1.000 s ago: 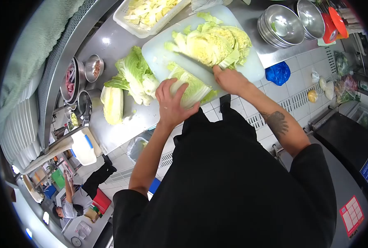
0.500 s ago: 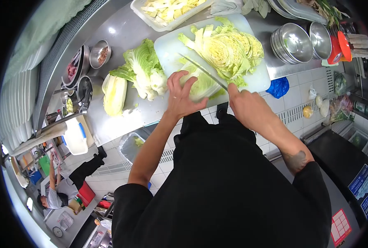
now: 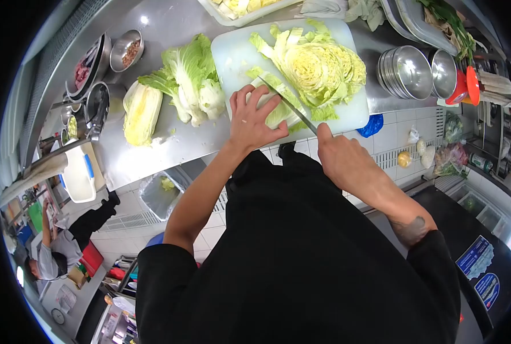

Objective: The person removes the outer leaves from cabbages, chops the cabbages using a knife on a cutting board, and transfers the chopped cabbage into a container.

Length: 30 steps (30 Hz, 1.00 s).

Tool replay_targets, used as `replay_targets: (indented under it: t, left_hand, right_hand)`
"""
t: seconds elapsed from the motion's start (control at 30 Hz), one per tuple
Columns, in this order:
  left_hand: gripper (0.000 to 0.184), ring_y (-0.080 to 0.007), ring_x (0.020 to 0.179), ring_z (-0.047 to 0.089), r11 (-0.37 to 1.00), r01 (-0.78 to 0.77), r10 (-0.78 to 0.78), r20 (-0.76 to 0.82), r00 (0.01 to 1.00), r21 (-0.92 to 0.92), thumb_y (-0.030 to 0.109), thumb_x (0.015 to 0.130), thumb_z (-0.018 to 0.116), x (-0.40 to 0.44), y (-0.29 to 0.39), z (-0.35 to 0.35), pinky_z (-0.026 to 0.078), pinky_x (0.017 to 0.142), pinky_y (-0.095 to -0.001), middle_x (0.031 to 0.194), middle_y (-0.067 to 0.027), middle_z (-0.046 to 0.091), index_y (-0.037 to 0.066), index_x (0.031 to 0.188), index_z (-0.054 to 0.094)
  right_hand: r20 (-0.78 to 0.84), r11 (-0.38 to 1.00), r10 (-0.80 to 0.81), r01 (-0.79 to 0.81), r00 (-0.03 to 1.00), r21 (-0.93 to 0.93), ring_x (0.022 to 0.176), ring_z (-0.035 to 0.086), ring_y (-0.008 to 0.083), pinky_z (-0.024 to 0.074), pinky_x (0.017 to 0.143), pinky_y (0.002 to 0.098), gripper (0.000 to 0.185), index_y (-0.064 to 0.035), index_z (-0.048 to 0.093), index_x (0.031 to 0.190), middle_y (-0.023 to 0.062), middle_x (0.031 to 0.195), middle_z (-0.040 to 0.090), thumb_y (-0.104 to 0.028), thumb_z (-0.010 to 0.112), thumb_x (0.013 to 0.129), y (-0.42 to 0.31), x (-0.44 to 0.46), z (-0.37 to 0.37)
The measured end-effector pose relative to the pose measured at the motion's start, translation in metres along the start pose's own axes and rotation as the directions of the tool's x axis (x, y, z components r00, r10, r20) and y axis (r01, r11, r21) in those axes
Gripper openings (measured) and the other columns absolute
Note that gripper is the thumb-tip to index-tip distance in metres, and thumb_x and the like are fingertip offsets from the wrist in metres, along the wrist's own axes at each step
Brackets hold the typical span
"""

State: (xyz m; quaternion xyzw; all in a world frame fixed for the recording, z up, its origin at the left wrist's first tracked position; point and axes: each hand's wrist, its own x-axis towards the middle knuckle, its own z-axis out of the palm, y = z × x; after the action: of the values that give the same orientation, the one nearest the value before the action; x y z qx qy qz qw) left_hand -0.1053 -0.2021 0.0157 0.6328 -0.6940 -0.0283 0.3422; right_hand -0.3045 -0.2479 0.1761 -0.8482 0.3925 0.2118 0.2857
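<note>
My right hand [image 3: 347, 155] is closed round the handle of a knife [image 3: 290, 106], whose long blade points up and left across the cutting board [image 3: 232, 51]. My left hand [image 3: 257, 118] presses on a piece of napa cabbage [image 3: 279, 114], its fingers bent over the top and the thumb at the near side. The blade stands along the right side of that piece, close to the fingers. A heap of sliced napa cabbage [image 3: 321, 69] lies just beyond the blade. Left of the board rest a leafy napa cabbage [image 3: 195, 86] and a paler one [image 3: 142, 114].
A white tub [image 3: 238, 20] of cut cabbage stands behind the board. Stacked steel bowls [image 3: 407, 71] are to the right, and a steel bowl [image 3: 126, 50] of chopped food is to the left. Below the counter edge hangs a lined bin [image 3: 161, 195]. Another person [image 3: 60, 252] works at far left.
The knife and my right hand have shifted slightly. My left fingers have drawn closer together on the cabbage piece, and a strip now leans apart beside the blade. The view has also shifted.
</note>
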Motion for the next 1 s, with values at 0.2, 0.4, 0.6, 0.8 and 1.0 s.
replay_targets:
  t: [0.2,0.4,0.6,0.8,1.0]
  left_hand:
    - [0.050,-0.0348,0.112,0.046,1.000,0.002,-0.002,0.007,1.000,-0.010,0.036,0.058,0.076,-0.001,-0.004,0.003,0.037,0.093,-0.0512,0.116,-0.0060,0.052,0.019,0.104,0.067]
    - [0.051,-0.0349,0.111,0.046,0.999,0.025,-0.025,-0.003,1.000,-0.026,0.038,0.057,0.077,-0.002,-0.004,0.002,0.036,0.093,-0.0521,0.116,-0.0058,0.052,0.020,0.104,0.068]
    - [0.048,-0.0346,0.112,0.046,1.000,0.022,-0.022,0.000,1.000,-0.007,0.037,0.058,0.076,-0.001,-0.002,0.001,0.036,0.094,-0.0510,0.116,-0.0067,0.053,0.019,0.103,0.069]
    - [0.050,-0.0374,0.111,0.045,1.000,0.000,0.000,-0.023,1.000,0.004,0.032,0.058,0.077,-0.004,-0.001,0.003,0.038,0.094,-0.0510,0.116,-0.0102,0.052,0.014,0.104,0.067]
    - [0.049,-0.0393,0.112,0.045,1.000,-0.014,0.014,0.016,1.000,0.027,0.030,0.059,0.077,-0.004,0.002,0.001,0.039,0.094,-0.0516,0.117,-0.0123,0.051,0.011,0.103,0.066]
  right_hand:
    - [-0.195,0.978,-0.158,0.181,0.968,0.103,0.076,0.069,0.0423,0.0550,0.065,0.0505,0.010,0.0065,0.047,0.094,0.0276,0.076,0.066,-0.002,0.049,0.088,0.008,0.078,0.038]
    - [-0.134,0.992,-0.070,0.083,0.988,0.097,0.073,0.065,0.0472,0.0525,0.064,0.0535,0.013,0.0064,0.047,0.097,0.0291,0.076,0.064,-0.001,0.050,0.085,0.010,0.058,0.031]
    - [-0.130,0.979,-0.092,0.114,0.987,0.168,0.074,0.067,0.0443,0.0538,0.065,0.0519,0.012,0.0057,0.048,0.094,0.0281,0.076,0.066,-0.005,0.050,0.089,0.014,0.092,0.049]
    - [-0.117,0.989,-0.043,0.059,0.992,0.136,0.076,0.068,0.0442,0.0551,0.064,0.0519,0.013,0.0057,0.048,0.094,0.0269,0.075,0.066,-0.006,0.049,0.090,0.021,0.073,0.061]
    - [-0.072,0.988,-0.007,0.018,0.997,0.153,0.080,0.068,0.0450,0.0546,0.068,0.0533,0.011,0.0040,0.047,0.097,0.0267,0.082,0.067,-0.003,0.047,0.089,0.024,0.055,0.057]
